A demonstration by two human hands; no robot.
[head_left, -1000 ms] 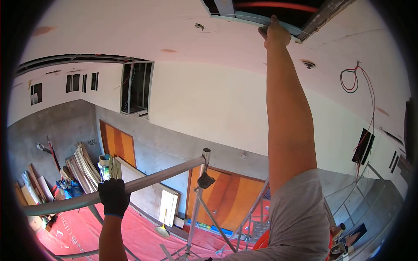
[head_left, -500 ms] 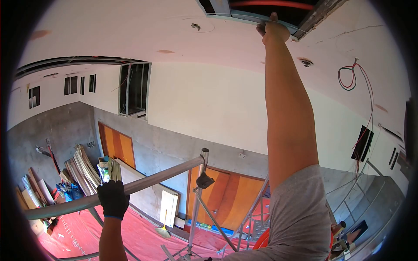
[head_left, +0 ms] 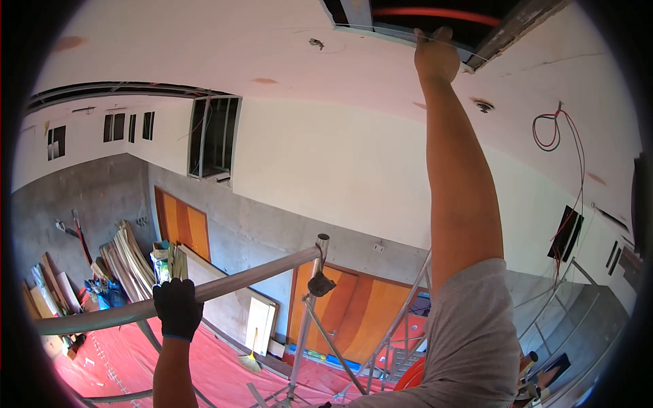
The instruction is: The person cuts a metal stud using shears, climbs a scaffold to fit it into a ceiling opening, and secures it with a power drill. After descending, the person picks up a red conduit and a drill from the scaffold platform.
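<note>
My left hand (head_left: 178, 309), in a black glove, is wrapped around a thick grey scaffold rail (head_left: 252, 272) at the lower left. Overhead, my bare right hand (head_left: 437, 58) reaches up with the arm stretched out. Its fingers curl over the metal-framed edge (head_left: 394, 32) of a rectangular ceiling opening, and part of the grip is hidden. Inside the dark opening runs an orange-red pipe (head_left: 435, 12). A post (head_left: 306, 326) with a dark clamp (head_left: 321, 283) stands at the rail's right end.
Red sheeting (head_left: 224, 360) covers the floor far below. More scaffold tubes (head_left: 401, 319) rise beside my right arm. Loose wires (head_left: 578, 149) hang from the ceiling at right. Boards (head_left: 129, 262) lean on the back wall, and a broom (head_left: 251, 360) stands near wooden doors (head_left: 354, 306).
My right hand has shifted slightly along the opening's edge, with its fingers now bent over it. The view has tilted a little; my left hand stays on the rail.
</note>
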